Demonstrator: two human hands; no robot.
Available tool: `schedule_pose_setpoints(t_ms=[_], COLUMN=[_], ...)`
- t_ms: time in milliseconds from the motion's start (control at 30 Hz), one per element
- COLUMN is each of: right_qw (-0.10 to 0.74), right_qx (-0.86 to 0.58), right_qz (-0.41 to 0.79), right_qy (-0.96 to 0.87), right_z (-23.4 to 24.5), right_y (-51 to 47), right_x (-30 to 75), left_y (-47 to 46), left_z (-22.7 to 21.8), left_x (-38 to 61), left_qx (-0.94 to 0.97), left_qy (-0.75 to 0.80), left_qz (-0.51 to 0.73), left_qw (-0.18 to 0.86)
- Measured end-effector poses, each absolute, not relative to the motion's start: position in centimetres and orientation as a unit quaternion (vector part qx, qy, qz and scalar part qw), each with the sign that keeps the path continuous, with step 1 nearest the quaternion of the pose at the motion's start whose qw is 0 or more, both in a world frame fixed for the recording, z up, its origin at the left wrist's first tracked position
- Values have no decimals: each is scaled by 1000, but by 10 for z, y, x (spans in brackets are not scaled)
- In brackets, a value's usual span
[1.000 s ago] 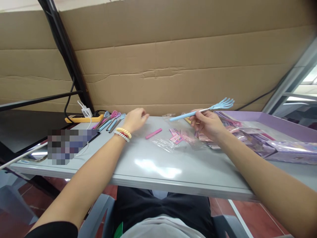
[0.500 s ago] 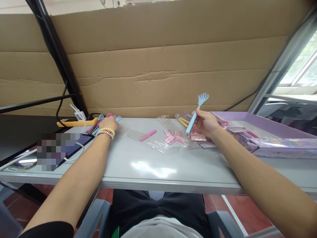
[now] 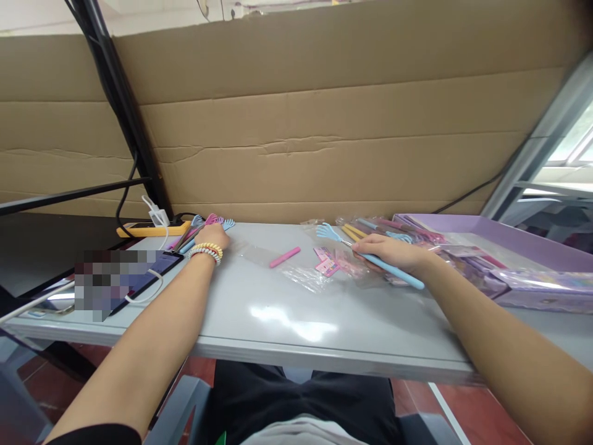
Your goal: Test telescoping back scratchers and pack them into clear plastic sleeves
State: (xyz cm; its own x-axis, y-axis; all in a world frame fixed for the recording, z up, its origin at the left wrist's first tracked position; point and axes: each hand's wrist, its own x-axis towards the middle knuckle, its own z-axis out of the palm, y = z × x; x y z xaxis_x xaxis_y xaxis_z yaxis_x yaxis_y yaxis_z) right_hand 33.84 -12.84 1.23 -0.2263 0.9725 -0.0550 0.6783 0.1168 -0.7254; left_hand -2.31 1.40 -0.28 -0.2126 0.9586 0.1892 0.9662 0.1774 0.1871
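My right hand [image 3: 390, 252] is closed round a light blue back scratcher [image 3: 370, 256] with a small hand-shaped head, which lies low over the grey table [image 3: 287, 315], its head pointing left. My left hand [image 3: 214, 237], beaded bracelets on its wrist, rests at a bunch of pink and blue back scratchers [image 3: 204, 226] at the table's far left; its fingers are turned away from me. Between the hands lie a pink handle piece [image 3: 285, 257], clear plastic bags [image 3: 303, 275] and small pink cards [image 3: 325, 264].
A lilac tray [image 3: 504, 238] with packed items stands at the right. A tablet [image 3: 152, 266] with a white cable and a yellow power strip [image 3: 148, 231] lie at the left. A cardboard wall [image 3: 324, 136] backs the table, with a black slanted pole [image 3: 115, 105] at its left.
My right hand has brought the blue scratcher down from upright to nearly flat over the bags, head now leftward. My left hand has stayed at the bunch of scratchers.
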Motion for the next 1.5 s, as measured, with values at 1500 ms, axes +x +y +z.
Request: schedule_pose_setpoints(t_ms=[1500], right_qw=[142], right_qx=[-607], right_qz=[35], right_qy=[-781], right_z=[11], right_y=[-121], right_x=[330], left_y=[-18], left_z=[7], left_x=[34], left_qx=[-862], left_qy=[-503], left_qz=[-58], left_qw=[-20])
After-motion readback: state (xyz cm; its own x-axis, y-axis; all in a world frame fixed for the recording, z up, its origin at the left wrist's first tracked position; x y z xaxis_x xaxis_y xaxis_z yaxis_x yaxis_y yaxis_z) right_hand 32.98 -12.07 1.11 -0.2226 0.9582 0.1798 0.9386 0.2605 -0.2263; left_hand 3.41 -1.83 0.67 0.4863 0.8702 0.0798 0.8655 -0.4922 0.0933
